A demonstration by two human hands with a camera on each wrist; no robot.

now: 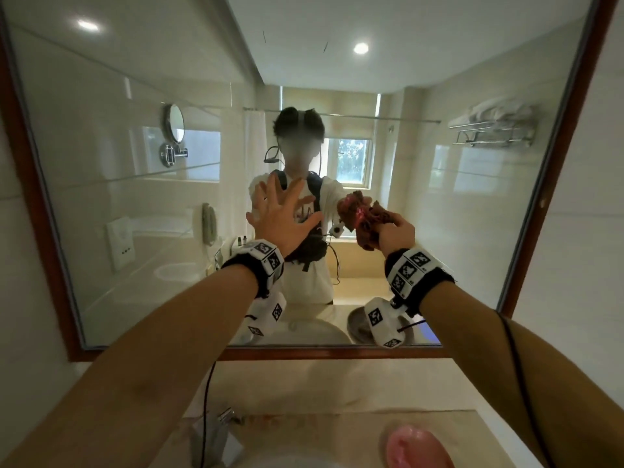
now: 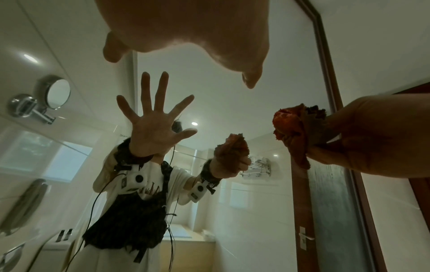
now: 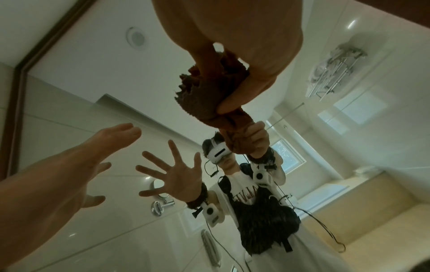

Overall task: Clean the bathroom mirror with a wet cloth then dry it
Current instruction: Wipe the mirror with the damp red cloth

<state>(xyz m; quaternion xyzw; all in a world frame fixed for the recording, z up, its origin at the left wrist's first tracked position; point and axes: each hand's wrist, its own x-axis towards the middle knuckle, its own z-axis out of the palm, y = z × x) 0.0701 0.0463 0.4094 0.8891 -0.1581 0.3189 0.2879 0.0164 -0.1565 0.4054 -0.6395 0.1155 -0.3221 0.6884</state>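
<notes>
A large mirror (image 1: 135,79) in a dark wooden frame (image 1: 30,197) fills the wall ahead. My left hand (image 1: 283,214) is held flat at the middle of the glass with its fingers spread and holds nothing; I cannot tell whether it touches. My right hand (image 1: 395,231) grips a bunched reddish-brown cloth (image 1: 359,214) just to the right. In the right wrist view the cloth (image 3: 209,92) meets its own reflection on the mirror (image 3: 93,55). The left wrist view shows the left hand (image 2: 186,27) above, with the right hand (image 2: 372,138) gripping the cloth (image 2: 293,128) beside it.
Below the mirror runs a beige stone counter (image 1: 337,383) with a chrome tap (image 1: 216,430) over the basin. A pink object (image 1: 415,447) lies at the lower right. Black cables hang along both forearms. A white tiled wall (image 1: 591,231) lies to the right of the frame.
</notes>
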